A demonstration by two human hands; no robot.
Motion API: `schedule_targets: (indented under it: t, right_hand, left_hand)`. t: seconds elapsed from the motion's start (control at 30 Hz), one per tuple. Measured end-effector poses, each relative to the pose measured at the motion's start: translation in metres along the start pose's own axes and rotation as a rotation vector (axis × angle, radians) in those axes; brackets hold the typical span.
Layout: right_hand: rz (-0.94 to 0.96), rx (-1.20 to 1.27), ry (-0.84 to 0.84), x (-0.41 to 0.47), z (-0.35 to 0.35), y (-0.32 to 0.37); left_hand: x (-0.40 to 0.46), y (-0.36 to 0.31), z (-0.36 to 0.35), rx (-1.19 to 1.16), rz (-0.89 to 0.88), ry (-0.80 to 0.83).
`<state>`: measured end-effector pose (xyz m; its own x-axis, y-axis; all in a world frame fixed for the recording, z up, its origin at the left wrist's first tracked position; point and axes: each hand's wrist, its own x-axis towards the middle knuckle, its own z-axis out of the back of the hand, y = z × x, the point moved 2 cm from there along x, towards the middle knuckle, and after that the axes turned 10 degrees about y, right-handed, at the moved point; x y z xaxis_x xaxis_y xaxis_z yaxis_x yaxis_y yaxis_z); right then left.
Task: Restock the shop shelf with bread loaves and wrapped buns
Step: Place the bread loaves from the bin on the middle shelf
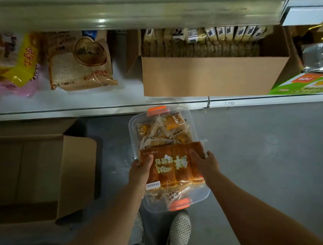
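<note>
a wrapped bread loaf [175, 166] lies across a clear plastic tub [203, 193] of wrapped buns [163, 130], just below the shelf's [98, 99] front edge. left hand [141, 172] and right hand [204, 164] each grip one end of the loaf, fingers curled round it. on the shelf above, a bagged sliced loaf [81, 66] sits left of an open cardboard box [210, 75].

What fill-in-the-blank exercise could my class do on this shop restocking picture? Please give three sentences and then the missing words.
1. Both hands, the left hand and the right hand, hold one wrapped bread ____.
2. The clear tub under the loaf has latches coloured ____.
3. The cardboard box on the shelf stands to the ____ of the sliced bread bag.

Missing words: loaf; orange; right
</note>
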<state>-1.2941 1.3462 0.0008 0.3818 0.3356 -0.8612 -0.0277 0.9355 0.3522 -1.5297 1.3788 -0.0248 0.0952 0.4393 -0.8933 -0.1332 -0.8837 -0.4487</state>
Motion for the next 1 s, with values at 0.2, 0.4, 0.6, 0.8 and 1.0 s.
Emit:
schedule_targets:
  t: [0.2,0.4,0.6,0.8,1.0]
  right_hand:
    - [-0.001,0.030,0.037,0.025,-0.004,-0.014]
    - [-0.048,0.153,0.041,0.009,-0.002,-0.004]
    - [-0.022,0.160,0.054,-0.020,0.009,0.008]
    - [0.011,0.217,0.109,-0.080,0.028,0.030]
    - [0.085,0.325,0.221,-0.157,0.057,0.071]
  left_hand:
    - [0.012,-0.002,-0.002,-0.044,0.041,0.013]
    - [-0.007,-0.019,-0.006,-0.118,0.033,0.043]
    - [-0.038,-0.038,0.002,-0.116,-0.010,0.061]
    - [-0.096,-0.078,0.008,-0.071,-0.088,0.071]
    - [-0.178,-0.132,0.028,-0.045,-0.143,0.091]
